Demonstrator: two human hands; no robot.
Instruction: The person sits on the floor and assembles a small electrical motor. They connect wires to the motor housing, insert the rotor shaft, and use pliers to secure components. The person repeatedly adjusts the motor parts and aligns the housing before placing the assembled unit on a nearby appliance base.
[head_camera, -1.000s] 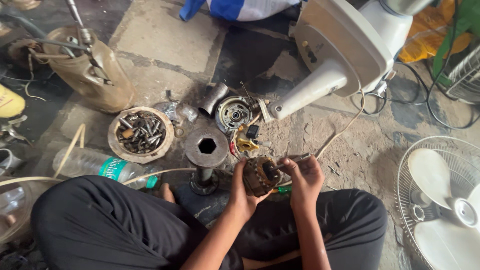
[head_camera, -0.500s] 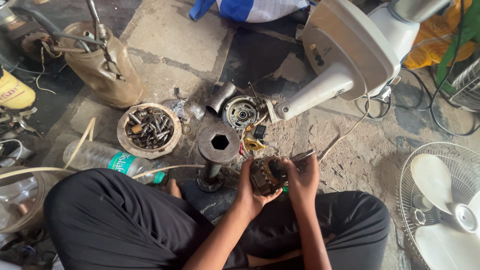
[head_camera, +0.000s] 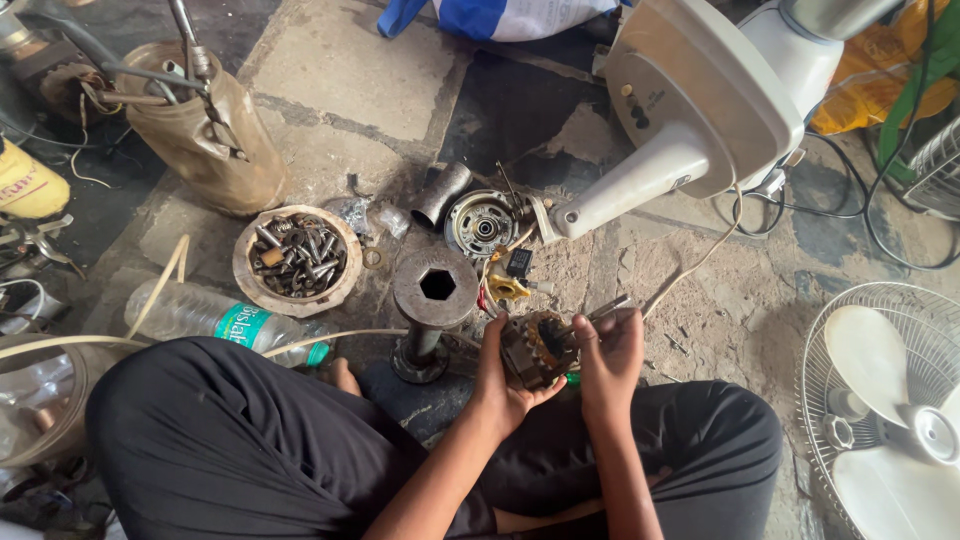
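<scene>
I sit cross-legged on a stone floor. My left hand (head_camera: 497, 378) cups a rusty round motor stator (head_camera: 535, 348) with copper windings, held just above my lap. My right hand (head_camera: 608, 352) grips a slim metal tool (head_camera: 604, 309) whose end rests against the top of the stator. A thin white wire (head_camera: 700, 258) runs from near my right hand up toward a white fan base (head_camera: 700, 95). Just ahead of my hands lie a small yellow part (head_camera: 507, 288) and a small black block (head_camera: 519, 262).
A steel post with a hexagonal socket (head_camera: 435, 290) stands by my left knee. Beyond it lie a round motor cover (head_camera: 481, 225), a metal tube (head_camera: 442, 193), and a bowl of bolts (head_camera: 295, 258). A plastic bottle (head_camera: 215, 318) lies left; a fan grille with blades (head_camera: 885, 400) right.
The view has shifted a little. Both hands stay on the stator, and the tool in my right hand has tipped closer onto its top.
</scene>
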